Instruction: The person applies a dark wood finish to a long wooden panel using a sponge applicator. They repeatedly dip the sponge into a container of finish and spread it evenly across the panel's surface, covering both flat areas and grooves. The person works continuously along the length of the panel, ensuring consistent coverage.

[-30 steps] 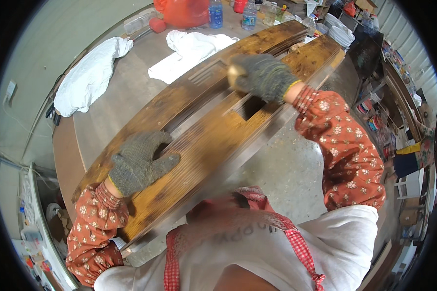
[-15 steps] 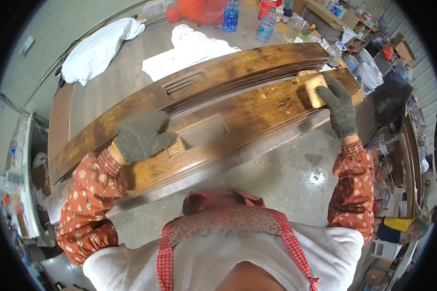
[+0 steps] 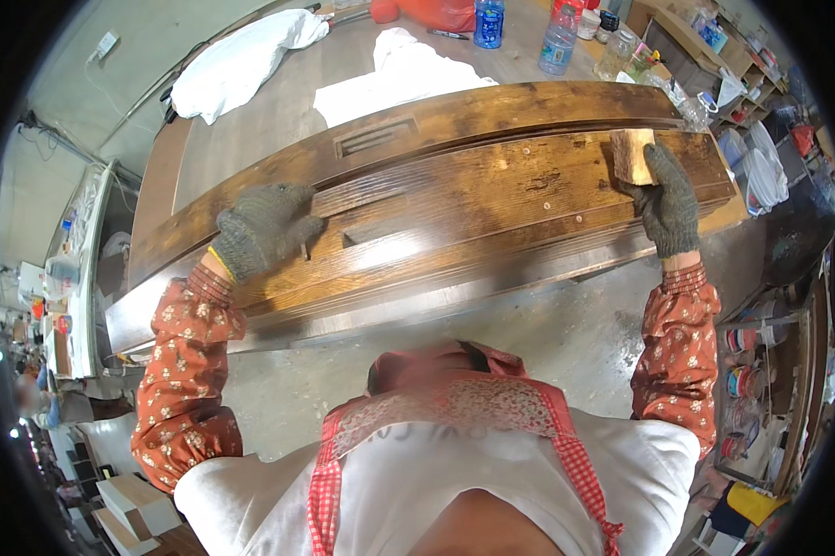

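My left hand (image 3: pixel 265 230), in a dark grey knit glove, rests on the left part of a long brown wooden panel (image 3: pixel 473 199). Its fingers are curled, and a small brown edge shows by the thumb; what it belongs to is hidden. At the panel's right end, my right hand (image 3: pixel 665 202), gloved alike, holds a small block (image 3: pixel 633 156), pale yellow on one part and streaked brown on the other. This front panel is glossy with dark grain, a grooved edge and a rectangular recess. Behind it lies a similar panel (image 3: pixel 510 107) with a slotted opening.
Both panels lie on a wood-topped table (image 3: pixel 241 153). White cloths (image 3: pixel 403 79) lie beyond them. A blue-labelled bottle (image 3: pixel 489 25), a clear bottle (image 3: pixel 558 46) and jars (image 3: pixel 614 56) stand at the far right. Shelves of spools (image 3: pixel 740 380) are at the right.
The view has shifted, with the scene appearing lower left to right. The block in my right hand is tilted more upright. My left hand sits slightly farther up the panel, beside the recess.
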`<state>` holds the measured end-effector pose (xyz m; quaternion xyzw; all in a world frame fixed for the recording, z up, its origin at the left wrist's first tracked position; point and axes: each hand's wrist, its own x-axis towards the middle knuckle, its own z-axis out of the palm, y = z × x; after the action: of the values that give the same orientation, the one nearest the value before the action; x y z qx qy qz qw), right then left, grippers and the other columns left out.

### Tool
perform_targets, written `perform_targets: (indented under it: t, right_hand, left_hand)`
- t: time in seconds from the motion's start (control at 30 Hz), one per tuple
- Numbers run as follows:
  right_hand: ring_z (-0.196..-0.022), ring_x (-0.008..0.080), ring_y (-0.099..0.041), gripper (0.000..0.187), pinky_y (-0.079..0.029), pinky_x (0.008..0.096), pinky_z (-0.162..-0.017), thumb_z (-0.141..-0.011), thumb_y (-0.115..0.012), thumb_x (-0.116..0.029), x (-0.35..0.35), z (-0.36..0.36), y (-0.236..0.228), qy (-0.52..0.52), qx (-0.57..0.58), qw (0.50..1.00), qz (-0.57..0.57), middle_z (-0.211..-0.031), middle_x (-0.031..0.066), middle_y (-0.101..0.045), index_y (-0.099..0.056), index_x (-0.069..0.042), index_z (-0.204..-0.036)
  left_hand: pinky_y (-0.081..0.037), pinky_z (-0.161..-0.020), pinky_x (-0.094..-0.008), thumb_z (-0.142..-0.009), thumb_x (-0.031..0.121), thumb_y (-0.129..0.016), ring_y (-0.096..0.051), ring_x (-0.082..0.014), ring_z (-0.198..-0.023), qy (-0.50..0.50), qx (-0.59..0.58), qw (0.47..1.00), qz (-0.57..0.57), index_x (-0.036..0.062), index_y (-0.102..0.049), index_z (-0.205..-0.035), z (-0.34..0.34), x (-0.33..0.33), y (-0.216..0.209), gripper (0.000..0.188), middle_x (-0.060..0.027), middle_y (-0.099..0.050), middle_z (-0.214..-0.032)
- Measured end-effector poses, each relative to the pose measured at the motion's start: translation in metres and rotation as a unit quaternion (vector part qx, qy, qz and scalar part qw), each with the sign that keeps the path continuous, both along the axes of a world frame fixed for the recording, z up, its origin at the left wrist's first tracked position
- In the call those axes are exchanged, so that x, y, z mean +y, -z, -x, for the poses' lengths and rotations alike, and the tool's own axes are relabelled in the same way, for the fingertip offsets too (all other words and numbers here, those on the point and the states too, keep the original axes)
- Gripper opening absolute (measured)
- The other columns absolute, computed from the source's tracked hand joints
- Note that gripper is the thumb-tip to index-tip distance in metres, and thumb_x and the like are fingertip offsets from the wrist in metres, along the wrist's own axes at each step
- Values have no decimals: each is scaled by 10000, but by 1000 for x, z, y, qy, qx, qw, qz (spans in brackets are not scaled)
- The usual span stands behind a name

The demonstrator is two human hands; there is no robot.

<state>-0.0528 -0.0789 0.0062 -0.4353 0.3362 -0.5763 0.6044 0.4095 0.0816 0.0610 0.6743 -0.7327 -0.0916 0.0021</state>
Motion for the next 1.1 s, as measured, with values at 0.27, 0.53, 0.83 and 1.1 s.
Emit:
perform_targets:
  t: [0.27, 0.53, 0.83, 1.1]
  right_hand:
    - [-1012, 178, -627, 563, -516, 311, -876, -865, -697, -315, 31, -65, -49, 98, 339, 914, 200, -1171, 114, -639, -549, -1, -1308]
    - [-941, 298, -662, 446, -542, 401, -818, -807, -682, -165, 93, -243, -47, 103, 395, 660, 630, -1044, 166, -658, -581, 12, -1204]
    - [-874, 338, -626, 340, -519, 442, -751, -836, -616, -135, 31, -161, -39, 143, 492, 653, 557, -969, 170, -628, -592, -8, -1151]
    - [-1014, 289, -676, 535, -547, 391, -869, -884, -683, -345, -37, -13, -45, 350, 639, 619, 295, -1151, 187, -663, -557, -39, -1304]
  left_hand:
    - [-494, -763, -422, -857, 307, -694, -625, -341, -884, 61, -47, 992, 99, 22, -631, -1147, 1, 12, -2, 411, -162, -655, -928]
    - [-458, -778, -450, -856, 332, -648, -596, -334, -860, 121, -14, 963, 242, 63, -626, -1104, -8, 17, -1, 367, -134, -635, -875]
    - [-437, -828, -458, -796, 209, -715, -563, -360, -892, 75, -63, 969, 229, 57, -604, -1136, -16, 20, 0, 389, -150, -604, -959]
    - [-436, -862, -469, -778, 189, -728, -565, -372, -955, 51, -75, 972, 216, 55, -594, -1164, -16, 18, -8, 430, -157, -616, -998]
